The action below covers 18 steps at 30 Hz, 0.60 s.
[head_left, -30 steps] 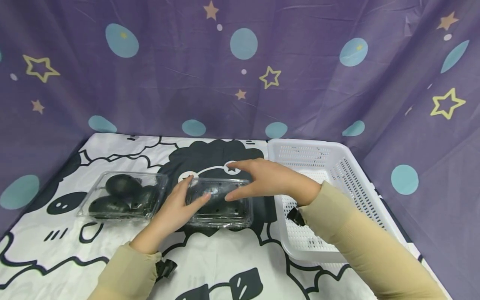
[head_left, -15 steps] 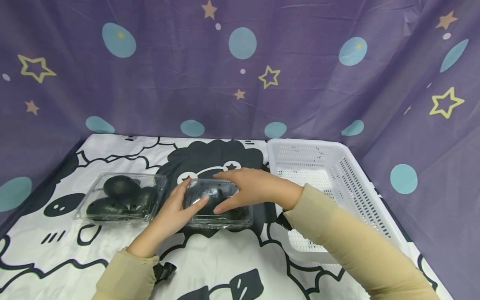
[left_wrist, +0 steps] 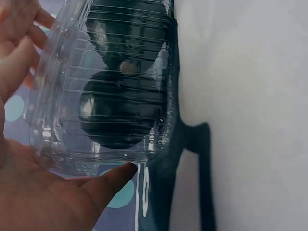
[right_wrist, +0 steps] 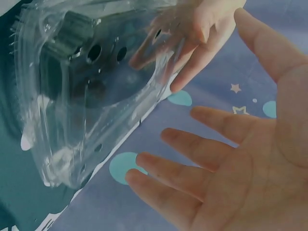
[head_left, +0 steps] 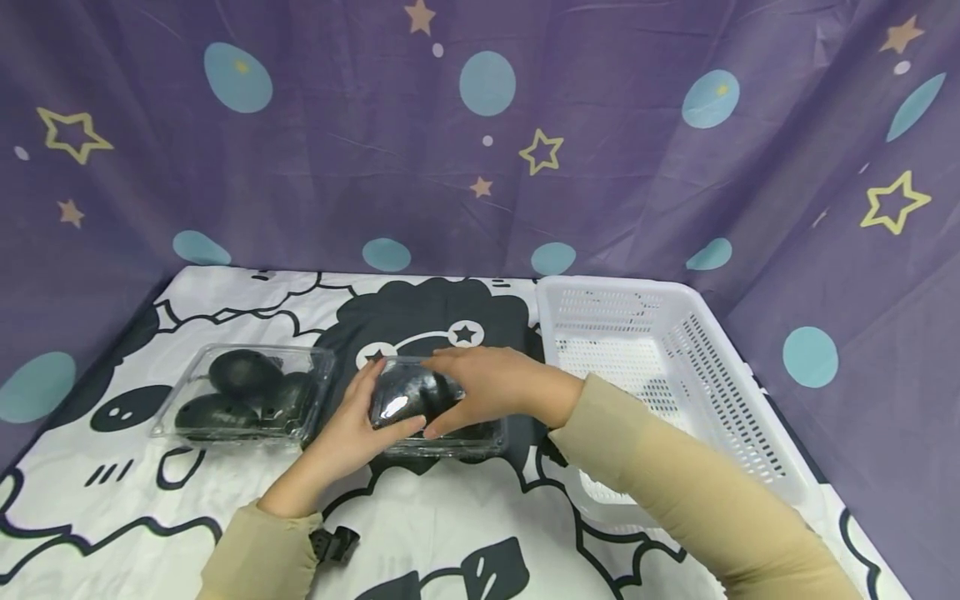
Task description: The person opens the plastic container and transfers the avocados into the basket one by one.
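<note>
A clear plastic clamshell box (head_left: 450,451) lies mid-table with dark, rounded fruits (left_wrist: 122,108) inside, perhaps avocados. My left hand (head_left: 351,437) is at its left end, thumb and fingers spread along the sides; in the left wrist view the thumb touches the box's corner. Above the lid's right part hovers my right hand (head_left: 495,387), hiding some of the box. Its fingers look straight and apart from the plastic in the right wrist view, where vent holes show in the lid (right_wrist: 120,86). A second clear box (head_left: 318,371) with similar dark fruits (head_left: 245,374) sits farther left.
A white perforated plastic basket (head_left: 600,510) stands on the right, under my right forearm. Beneath everything is a white cloth (head_left: 420,533) with black cartoon drawings. A purple curtain (head_left: 322,167) with stars and blue ovals closes off the back and sides.
My right hand has moved left and slightly down over the middle box, nearer my left hand. The left hand stays almost where it was. Both boxes and the basket have not moved.
</note>
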Each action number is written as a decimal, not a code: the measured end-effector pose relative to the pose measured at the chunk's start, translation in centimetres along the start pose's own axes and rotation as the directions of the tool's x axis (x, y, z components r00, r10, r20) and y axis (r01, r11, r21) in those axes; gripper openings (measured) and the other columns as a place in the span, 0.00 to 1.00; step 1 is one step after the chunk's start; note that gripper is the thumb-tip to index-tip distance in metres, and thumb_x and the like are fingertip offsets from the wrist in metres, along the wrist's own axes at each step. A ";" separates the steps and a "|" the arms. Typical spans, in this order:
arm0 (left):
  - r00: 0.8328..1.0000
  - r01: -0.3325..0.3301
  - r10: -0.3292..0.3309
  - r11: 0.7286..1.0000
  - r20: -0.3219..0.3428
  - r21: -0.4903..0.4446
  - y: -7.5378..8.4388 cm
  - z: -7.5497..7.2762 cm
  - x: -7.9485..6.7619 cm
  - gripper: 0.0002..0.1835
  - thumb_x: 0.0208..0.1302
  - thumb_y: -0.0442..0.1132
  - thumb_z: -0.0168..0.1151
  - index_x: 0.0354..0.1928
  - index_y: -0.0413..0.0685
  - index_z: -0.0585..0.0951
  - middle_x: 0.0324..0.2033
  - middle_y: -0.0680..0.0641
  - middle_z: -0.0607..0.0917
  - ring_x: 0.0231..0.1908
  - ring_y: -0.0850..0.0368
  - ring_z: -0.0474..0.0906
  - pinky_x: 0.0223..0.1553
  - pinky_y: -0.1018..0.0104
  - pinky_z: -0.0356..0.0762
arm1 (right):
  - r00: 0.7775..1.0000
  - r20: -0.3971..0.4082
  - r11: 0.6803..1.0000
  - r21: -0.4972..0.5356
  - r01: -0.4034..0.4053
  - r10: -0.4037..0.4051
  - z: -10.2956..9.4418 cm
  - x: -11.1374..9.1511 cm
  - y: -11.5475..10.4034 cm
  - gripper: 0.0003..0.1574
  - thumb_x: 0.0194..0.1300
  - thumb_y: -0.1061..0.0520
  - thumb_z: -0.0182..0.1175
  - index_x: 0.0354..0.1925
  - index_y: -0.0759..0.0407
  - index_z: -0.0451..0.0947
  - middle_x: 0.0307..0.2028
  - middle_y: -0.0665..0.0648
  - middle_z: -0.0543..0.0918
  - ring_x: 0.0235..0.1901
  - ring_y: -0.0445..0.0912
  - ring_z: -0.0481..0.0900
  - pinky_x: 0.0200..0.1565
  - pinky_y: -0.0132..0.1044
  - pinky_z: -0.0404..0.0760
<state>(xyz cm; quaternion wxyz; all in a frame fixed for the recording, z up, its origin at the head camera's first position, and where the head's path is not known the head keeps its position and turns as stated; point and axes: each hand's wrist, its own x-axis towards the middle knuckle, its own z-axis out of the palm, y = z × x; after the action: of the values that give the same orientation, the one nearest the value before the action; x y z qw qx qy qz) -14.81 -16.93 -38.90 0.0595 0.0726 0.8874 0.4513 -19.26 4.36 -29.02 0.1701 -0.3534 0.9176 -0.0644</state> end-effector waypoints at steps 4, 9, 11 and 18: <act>0.999 -0.010 0.010 1.000 0.034 -0.021 -0.4 0.1 -0.1 0.66 0.52 0.54 0.76 0.79 0.51 0.38 0.77 0.33 0.32 0.74 0.24 0.34 0.64 0.20 0.52 | 1.000 0.022 0.998 -0.057 -0.008 0.009 0.5 0.5 -0.6 0.58 0.54 0.25 0.65 0.75 0.43 0.60 0.76 0.52 0.61 0.72 0.53 0.64 0.68 0.58 0.71; 0.999 -0.033 0.035 0.998 0.028 -0.050 -0.7 0.2 -0.2 0.70 0.46 0.51 0.81 0.80 0.54 0.38 0.77 0.34 0.32 0.74 0.24 0.34 0.64 0.19 0.53 | 0.999 0.038 0.995 -0.101 -0.026 0.030 1.3 1.1 -1.2 0.59 0.54 0.26 0.67 0.75 0.47 0.59 0.76 0.54 0.60 0.72 0.52 0.64 0.69 0.56 0.70; 0.999 -0.043 0.044 0.997 0.027 -0.058 -1.0 0.2 -0.2 0.71 0.44 0.49 0.82 0.80 0.55 0.38 0.77 0.34 0.33 0.73 0.24 0.34 0.63 0.19 0.53 | 0.999 0.036 0.993 -0.115 -0.036 0.040 1.7 1.3 -1.4 0.59 0.53 0.28 0.69 0.75 0.49 0.60 0.75 0.55 0.61 0.72 0.51 0.65 0.69 0.53 0.71; 0.995 -0.085 0.087 0.996 0.043 -0.035 -1.5 0.4 -0.5 0.74 0.42 0.47 0.83 0.79 0.53 0.36 0.76 0.32 0.31 0.73 0.23 0.34 0.64 0.19 0.52 | 0.996 0.043 0.973 -0.223 -0.062 0.073 2.5 1.9 -2.2 0.60 0.52 0.31 0.72 0.75 0.49 0.60 0.75 0.57 0.62 0.70 0.55 0.68 0.66 0.50 0.75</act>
<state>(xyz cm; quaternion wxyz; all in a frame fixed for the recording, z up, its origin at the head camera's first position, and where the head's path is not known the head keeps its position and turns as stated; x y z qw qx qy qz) -14.33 -17.60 -40.28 0.0609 0.1198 0.8743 0.4664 -18.27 1.48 -31.37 0.1550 -0.3403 0.9259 0.0533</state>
